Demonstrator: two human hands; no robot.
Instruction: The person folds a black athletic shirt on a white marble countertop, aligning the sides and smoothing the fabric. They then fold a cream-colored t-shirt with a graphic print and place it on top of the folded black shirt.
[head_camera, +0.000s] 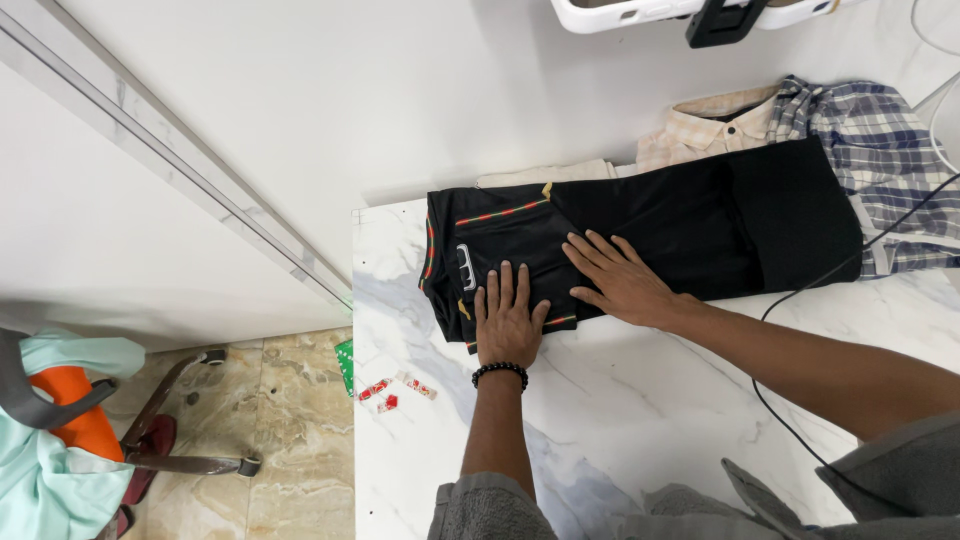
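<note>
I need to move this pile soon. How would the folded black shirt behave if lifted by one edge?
The black shirt is soft cloth, so it would probably flop and unfold. On the smooth marble table it likely slides easily.

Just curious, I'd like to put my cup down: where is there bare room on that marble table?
Bare marble lies between the two forearms, below the black shirt, and right of the small red wrappers. The far edge is crowded: beige shirt and plaid shirt.

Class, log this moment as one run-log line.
left hand: flat on black shirt | right hand: flat on it | surface: marble table
</note>
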